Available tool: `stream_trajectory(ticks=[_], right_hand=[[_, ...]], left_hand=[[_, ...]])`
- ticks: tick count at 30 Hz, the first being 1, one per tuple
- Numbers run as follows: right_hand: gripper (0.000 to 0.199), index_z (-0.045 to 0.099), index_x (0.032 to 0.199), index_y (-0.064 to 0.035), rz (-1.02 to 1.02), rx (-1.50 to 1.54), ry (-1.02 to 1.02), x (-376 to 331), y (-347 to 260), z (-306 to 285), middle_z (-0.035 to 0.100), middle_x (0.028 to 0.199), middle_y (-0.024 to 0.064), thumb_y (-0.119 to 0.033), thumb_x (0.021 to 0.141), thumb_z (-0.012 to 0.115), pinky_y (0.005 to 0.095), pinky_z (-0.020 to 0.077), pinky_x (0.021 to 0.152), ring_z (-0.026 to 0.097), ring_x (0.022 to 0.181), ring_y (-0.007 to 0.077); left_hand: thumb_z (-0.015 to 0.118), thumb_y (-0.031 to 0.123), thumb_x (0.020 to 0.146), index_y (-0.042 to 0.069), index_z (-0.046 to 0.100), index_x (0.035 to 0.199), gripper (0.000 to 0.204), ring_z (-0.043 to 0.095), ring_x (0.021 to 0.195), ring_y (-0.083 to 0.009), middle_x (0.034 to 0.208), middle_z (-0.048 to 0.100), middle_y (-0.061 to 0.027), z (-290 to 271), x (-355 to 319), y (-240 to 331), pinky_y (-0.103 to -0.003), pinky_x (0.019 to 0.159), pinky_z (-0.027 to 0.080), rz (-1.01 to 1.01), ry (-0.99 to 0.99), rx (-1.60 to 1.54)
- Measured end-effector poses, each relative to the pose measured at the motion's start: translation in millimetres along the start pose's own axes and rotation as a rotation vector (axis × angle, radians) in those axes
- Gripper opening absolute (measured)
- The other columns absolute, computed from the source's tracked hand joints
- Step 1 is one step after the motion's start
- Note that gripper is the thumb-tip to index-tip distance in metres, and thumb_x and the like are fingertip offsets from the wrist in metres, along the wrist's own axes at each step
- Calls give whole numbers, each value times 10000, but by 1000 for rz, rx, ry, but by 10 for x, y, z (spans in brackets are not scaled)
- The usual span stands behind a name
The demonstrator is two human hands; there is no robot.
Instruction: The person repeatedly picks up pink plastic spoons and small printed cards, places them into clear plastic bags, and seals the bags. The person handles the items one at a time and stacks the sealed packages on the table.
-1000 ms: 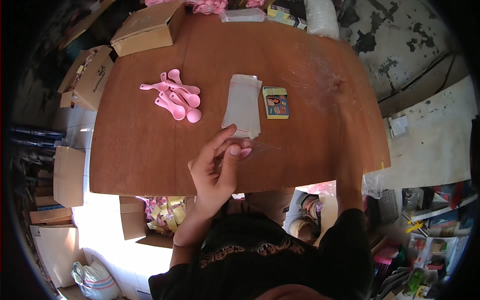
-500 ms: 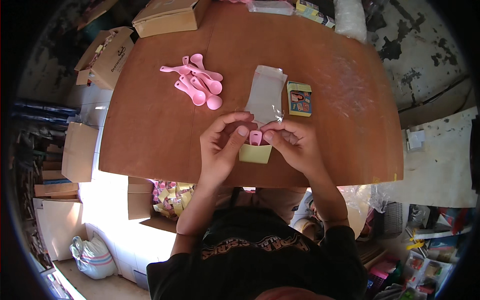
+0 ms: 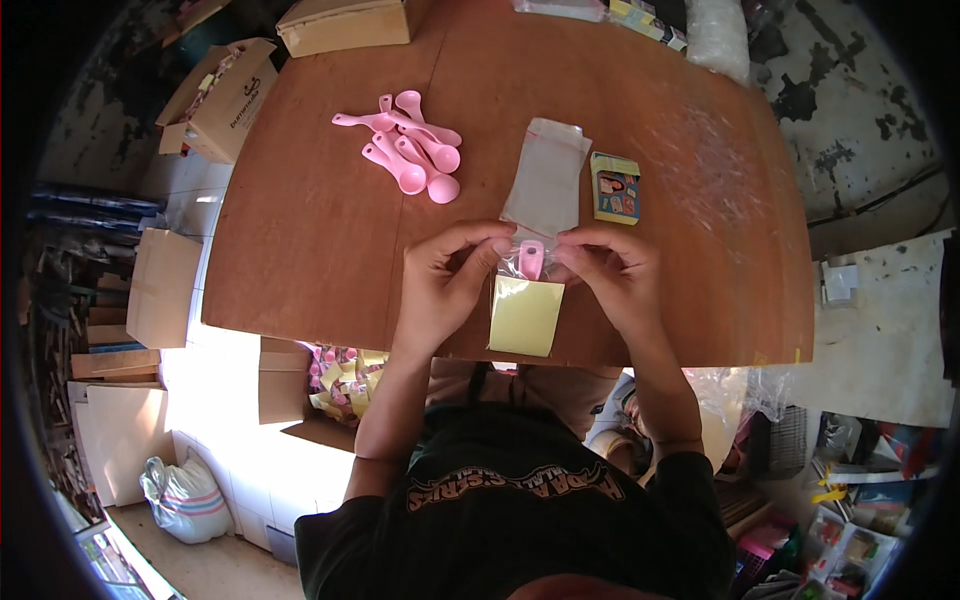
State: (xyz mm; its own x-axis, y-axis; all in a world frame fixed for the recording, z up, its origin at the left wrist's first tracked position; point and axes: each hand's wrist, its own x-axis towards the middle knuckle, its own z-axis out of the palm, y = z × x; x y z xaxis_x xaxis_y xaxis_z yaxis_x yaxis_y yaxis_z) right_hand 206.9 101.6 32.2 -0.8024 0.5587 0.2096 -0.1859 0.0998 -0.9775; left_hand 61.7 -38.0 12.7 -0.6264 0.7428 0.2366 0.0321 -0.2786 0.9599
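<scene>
Near the table's front edge, my left hand and my right hand pinch the two upper corners of a small clear plastic bag. Inside the bag, a pink measuring spoon shows its handle end between my hands. Below it a pale yellow card covers the rest of the spoon. Just beyond my fingers lies a stack of clear plastic bags. A stack of small printed cards sits to its right. Farther left is a loose pile of pink measuring spoons.
A closed cardboard box stands at the table's far left, with an open carton beyond the left edge. Below the front edge is a carton of yellow and pink packets. A plastic-wrapped roll lies at the far right.
The yellow card now shows at greater length below my hands, and my fingers have moved out to the bag's corners. The view has shifted slightly.
</scene>
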Motion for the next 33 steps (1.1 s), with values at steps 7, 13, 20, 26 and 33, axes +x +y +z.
stream_trajectory(ticks=[7, 13, 20, 26, 33], right_hand=[[176, 702, 965, 35, -135, -41, -168, -7, -38, -146, 667, 962, 106, 100, 856, 580, 197, 477, 629, 634, 803, 98], [252, 707, 968, 27, -168, -85, -207, -38, -73, -156, 658, 959, 98, 148, 818, 545, 183, 409, 624, 586, 796, 74], [198, 670, 997, 59, -136, 12, -239, -51, -140, -110, 640, 958, 115, 109, 812, 619, 217, 497, 710, 624, 830, 122], [230, 661, 966, 33, -97, -26, -219, -163, -95, 96, 630, 938, 103, 32, 757, 756, 259, 566, 749, 645, 860, 136], [102, 688, 890, -31, -155, -677, -219, 306, 39, -91, 649, 831, 78, -52, 791, 705, 298, 506, 619, 646, 711, 200]], left_hand=[[555, -55, 905, -31, 685, 1022, 176, 647, 860, -119, 968, 700, -95, -146, 4, 105, -230, 744, 522, 30, -220, -53], [486, -119, 871, -38, 683, 999, 249, 646, 889, -128, 969, 699, -96, -175, 5, 143, -256, 758, 526, 67, -289, -42], [546, -113, 858, -45, 664, 979, 181, 651, 888, -129, 957, 694, -104, -208, -1, 144, -258, 747, 536, 87, -328, -138], [764, -94, 719, -24, 643, 964, 282, 687, 861, -170, 1001, 673, -132, -238, -228, 206, -276, 742, 583, 10, -219, -70], [773, -68, 697, -7, 635, 1051, 386, 681, 882, -191, 1062, 660, -131, -1251, -1102, 345, -284, 707, 566, -162, -399, 481]])
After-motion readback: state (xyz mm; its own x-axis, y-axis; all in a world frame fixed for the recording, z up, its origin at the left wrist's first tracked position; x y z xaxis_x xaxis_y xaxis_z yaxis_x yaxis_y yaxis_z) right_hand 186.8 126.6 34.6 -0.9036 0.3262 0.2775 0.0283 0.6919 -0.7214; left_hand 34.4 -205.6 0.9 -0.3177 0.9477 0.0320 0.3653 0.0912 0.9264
